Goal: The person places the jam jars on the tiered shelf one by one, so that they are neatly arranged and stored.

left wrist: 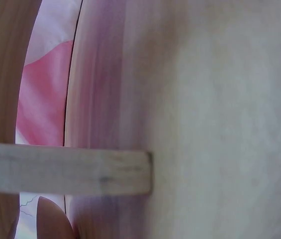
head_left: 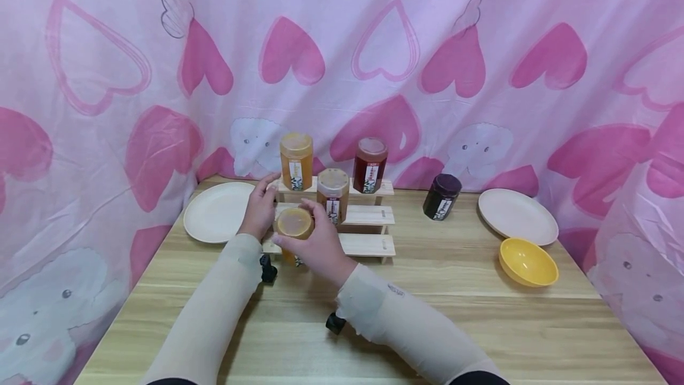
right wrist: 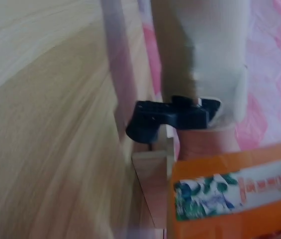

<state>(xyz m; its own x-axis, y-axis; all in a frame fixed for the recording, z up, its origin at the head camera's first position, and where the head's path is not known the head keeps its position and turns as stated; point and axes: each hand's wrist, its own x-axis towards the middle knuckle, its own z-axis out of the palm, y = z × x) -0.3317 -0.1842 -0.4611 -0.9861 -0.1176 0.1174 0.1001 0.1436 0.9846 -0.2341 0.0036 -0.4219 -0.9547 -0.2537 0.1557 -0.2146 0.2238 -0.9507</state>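
My right hand point(head_left: 320, 248) grips an amber honey jar point(head_left: 295, 223) around its sides, thumb and fingers near the lid. The jar is upright at the left end of the lower shelves, and its label faces away from me. In the right wrist view the orange jar point(right wrist: 274, 194) shows its label up close. My left hand point(head_left: 258, 210) holds the left end of the three-step wooden rack point(head_left: 369, 245) by its top shelf. One fingertip point(left wrist: 53, 221) shows beside the wood in the left wrist view. A brownish jar point(head_left: 333, 195) stands on the middle shelf.
A yellow jar point(head_left: 296, 162) and a dark red jar point(head_left: 370, 165) stand on the top shelf. Right of the rack is a near-black jar point(head_left: 442, 196). White plates lie left point(head_left: 200, 212) and right point(head_left: 518, 212), with a yellow bowl point(head_left: 529, 263) by the right one.
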